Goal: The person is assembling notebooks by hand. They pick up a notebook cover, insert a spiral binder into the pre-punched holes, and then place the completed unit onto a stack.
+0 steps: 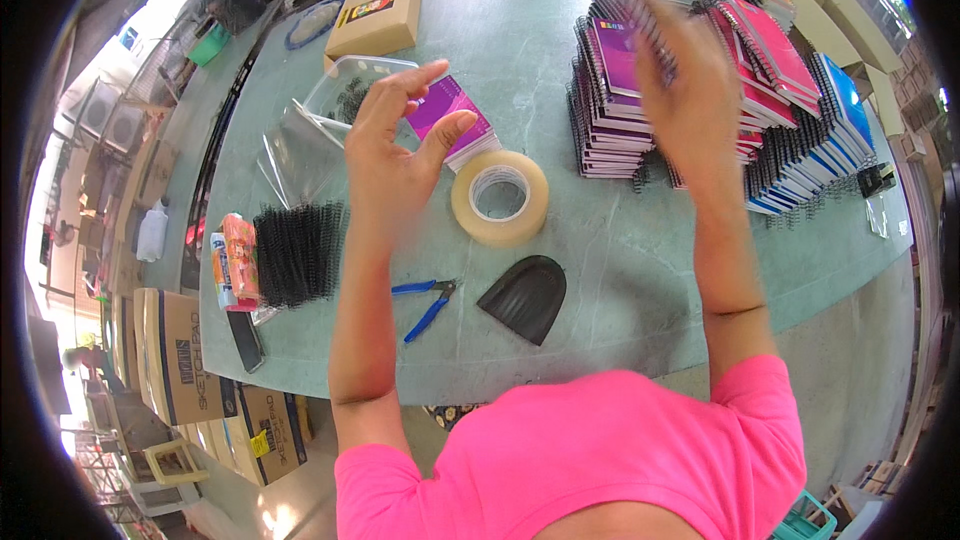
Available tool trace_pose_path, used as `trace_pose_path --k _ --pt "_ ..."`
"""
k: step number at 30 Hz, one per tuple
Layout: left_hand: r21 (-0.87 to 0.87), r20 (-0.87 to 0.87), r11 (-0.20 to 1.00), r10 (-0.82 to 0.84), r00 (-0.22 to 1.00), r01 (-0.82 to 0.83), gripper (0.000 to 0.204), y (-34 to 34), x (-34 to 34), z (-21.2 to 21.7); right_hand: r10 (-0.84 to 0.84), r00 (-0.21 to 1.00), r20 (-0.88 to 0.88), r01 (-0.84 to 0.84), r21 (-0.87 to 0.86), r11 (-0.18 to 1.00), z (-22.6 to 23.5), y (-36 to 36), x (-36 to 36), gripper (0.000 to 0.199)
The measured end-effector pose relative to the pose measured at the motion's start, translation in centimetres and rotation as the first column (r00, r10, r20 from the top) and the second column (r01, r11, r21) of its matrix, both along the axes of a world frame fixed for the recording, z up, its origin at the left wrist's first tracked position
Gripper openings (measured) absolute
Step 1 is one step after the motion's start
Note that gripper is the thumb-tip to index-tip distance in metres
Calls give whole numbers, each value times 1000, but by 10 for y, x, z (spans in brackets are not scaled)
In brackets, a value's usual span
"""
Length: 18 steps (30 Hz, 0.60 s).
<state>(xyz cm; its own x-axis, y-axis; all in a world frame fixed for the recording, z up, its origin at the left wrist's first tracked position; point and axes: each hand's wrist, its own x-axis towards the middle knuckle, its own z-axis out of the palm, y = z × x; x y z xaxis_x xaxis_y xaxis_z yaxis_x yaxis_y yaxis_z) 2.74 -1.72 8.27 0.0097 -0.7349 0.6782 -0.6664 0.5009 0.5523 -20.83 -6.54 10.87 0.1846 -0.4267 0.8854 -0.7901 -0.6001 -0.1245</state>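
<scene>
Table (620,240): holds everything.
Notebook piles (610,140): stacked mostly by colour, maybe to stay tidy.
Right hand (690,85): blurry over the piles; I can't tell its grip.
Left hand (393,140): wide open, holding nothing.
Small purple pile (448,108): beside it, near the tape roll (465,202).

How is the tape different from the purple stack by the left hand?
The tape is a round ring with a hole, while the purple stack has straight edges and corners. The tape is yellowish, but the stack is purple on top with pale sides. The tape shows all the way around, while the left hand hides part of the stack. Both are at the table.
</scene>
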Motion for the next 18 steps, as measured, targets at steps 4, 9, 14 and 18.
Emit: trace_pose_path --k 4,9,14,18 --pt "115 59 989 -105 993 98 30 -13 -3 -30 -300 879 -371 427 332 841 -2 -65 -6 39" --pt "184 -7 972 -149 989 148 28 -14 -12 -55 -1 937 -351 215 573 791 -43 -113 -32 45" --pt "249 -14 963 -99 995 100 22 -23 7 -78 111 934 -339 58 452 890 -51 -107 -42 41" --pt "268 32 959 87 996 -92 17 -39 31 -108 -6 947 -322 229 660 716 -62 -90 -2 60"
